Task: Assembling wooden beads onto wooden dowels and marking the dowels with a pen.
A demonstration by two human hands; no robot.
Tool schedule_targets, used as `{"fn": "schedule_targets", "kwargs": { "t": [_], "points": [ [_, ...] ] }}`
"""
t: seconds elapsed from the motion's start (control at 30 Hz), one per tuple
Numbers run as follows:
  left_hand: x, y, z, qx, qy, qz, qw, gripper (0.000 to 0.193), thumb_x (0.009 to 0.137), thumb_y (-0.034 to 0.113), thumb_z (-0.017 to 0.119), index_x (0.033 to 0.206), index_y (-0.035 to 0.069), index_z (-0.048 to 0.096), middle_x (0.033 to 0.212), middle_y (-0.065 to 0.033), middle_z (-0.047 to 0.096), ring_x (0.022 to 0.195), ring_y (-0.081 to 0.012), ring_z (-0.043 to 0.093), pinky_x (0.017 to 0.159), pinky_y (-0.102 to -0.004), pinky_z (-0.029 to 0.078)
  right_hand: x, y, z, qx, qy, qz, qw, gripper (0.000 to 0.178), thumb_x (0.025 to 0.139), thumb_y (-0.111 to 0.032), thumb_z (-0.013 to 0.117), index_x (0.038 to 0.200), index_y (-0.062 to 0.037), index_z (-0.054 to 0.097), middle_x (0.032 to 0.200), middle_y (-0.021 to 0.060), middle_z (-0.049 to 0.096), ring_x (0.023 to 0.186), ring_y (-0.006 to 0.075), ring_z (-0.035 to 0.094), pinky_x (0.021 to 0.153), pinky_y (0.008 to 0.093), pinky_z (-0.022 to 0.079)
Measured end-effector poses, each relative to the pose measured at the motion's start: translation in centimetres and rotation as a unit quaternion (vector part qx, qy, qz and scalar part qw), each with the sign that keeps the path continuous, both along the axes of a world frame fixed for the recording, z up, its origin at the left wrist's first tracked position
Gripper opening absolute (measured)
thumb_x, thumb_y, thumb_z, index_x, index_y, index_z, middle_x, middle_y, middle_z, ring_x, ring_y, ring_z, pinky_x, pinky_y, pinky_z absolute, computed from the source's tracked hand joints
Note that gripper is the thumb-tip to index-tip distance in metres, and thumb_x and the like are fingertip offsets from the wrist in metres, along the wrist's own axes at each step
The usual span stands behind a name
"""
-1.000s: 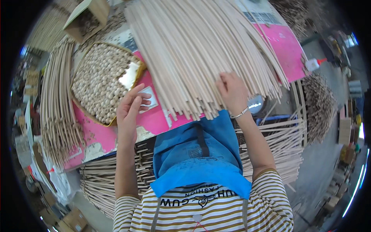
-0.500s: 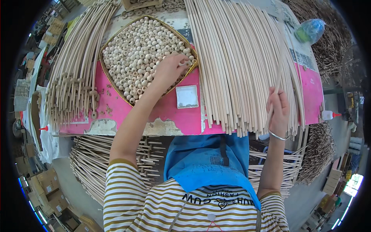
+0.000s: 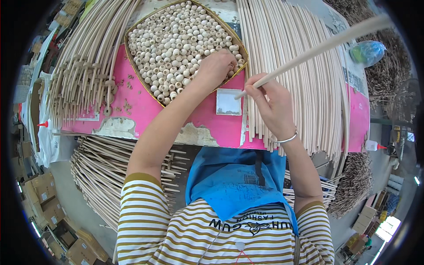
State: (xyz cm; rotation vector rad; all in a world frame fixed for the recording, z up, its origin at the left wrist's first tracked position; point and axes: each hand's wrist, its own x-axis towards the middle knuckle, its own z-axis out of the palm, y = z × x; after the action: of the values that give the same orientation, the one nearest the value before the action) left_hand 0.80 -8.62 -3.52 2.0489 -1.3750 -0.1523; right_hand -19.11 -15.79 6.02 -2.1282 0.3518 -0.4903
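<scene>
My right hand (image 3: pixel 274 104) grips a long pale wooden stick (image 3: pixel 318 53) between thumb and fingers. Its near tip points down-left over the right edge of a small square white dish (image 3: pixel 228 102); whether it touches the dish I cannot tell. My left hand (image 3: pixel 217 67) reaches into a yellow-rimmed tray (image 3: pixel 242 44) full of round wooden beads (image 3: pixel 176 48) with holes. The left fingers curl down among the beads at the tray's right corner, and what they pinch is hidden.
Many bare wooden sticks (image 3: pixel 296 79) lie side by side at the right. Sticks with wooden pieces near their ends (image 3: pixel 84 75) lie at the left. Below the pink tabletop (image 3: pixel 176 126) are more sticks (image 3: pixel 110 172). A red-tipped white bottle (image 3: pixel 373 145) sits at the right edge.
My right hand has moved left with the stick, whose lower end swung from the table's front edge to the white dish. My left hand stays among the beads. The whole view has shifted slightly.
</scene>
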Motion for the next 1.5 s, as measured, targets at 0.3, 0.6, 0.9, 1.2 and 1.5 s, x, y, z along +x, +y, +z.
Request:
{"fn": "schedule_targets", "kwargs": {
  "t": [0.3,0.6,0.9,1.2,1.5],
  "points": [
    [-5.0,7.9,4.7,-0.126,0.366,0.048,0.921,0.022,0.101,0.012,0.060,0.119,0.000,0.068,0.094,-0.0059,0.065,0.088,-0.0117,0.065,0.077,-0.0258,0.054,0.8,1.2,-2.1,-0.074,0.014,0.022,0.997,0.008,0.093,-0.009,0.066,0.097,-0.0031,0.063,0.080,0.0120,0.062,0.071,0.0269,0.065,0.066,0.0383,0.051],
    [-10.8,12.0,3.3,-0.228,0.504,0.103,0.826,0.030,0.102,0.009,0.057,0.130,0.001,0.064,0.101,-0.0045,0.064,0.090,-0.0112,0.065,0.083,-0.0250,0.055,-0.6,-0.8,-2.7,0.089,-0.047,-0.021,0.995,0.011,0.100,-0.010,0.063,0.103,0.0005,0.064,0.086,0.0051,0.064,0.077,0.0115,0.064,0.069,0.0268,0.052],
    [-10.4,10.2,2.0,-0.227,0.548,0.111,0.797,0.021,0.097,0.011,0.069,0.113,-0.001,0.066,0.093,-0.0008,0.066,0.083,-0.0069,0.061,0.077,-0.0225,0.052,-2.8,-1.6,-0.1,0.159,-0.144,-0.045,0.976,0.017,0.105,-0.017,0.057,0.106,-0.0012,0.061,0.093,0.0085,0.069,0.085,0.0130,0.067,0.078,0.0268,0.057],
    [-11.3,9.7,2.2,-0.228,0.578,0.062,0.781,0.021,0.096,0.010,0.068,0.113,-0.002,0.065,0.099,-0.0086,0.072,0.090,-0.0125,0.069,0.082,-0.0254,0.056,-3.3,-0.5,0.0,0.191,-0.172,-0.042,0.965,0.019,0.106,-0.019,0.054,0.108,-0.0013,0.060,0.097,0.0110,0.068,0.086,0.0148,0.068,0.078,0.0279,0.057],
    [-12.0,9.9,2.7,-0.241,0.598,0.069,0.762,0.019,0.097,0.011,0.068,0.111,-0.003,0.066,0.096,-0.0095,0.072,0.086,-0.0137,0.069,0.080,-0.0261,0.057,-3.9,-0.2,-1.1,0.208,-0.190,0.003,0.959,0.016,0.105,-0.017,0.057,0.108,-0.0026,0.060,0.101,0.0124,0.068,0.090,0.0166,0.067,0.080,0.0288,0.056]
  ]
}}
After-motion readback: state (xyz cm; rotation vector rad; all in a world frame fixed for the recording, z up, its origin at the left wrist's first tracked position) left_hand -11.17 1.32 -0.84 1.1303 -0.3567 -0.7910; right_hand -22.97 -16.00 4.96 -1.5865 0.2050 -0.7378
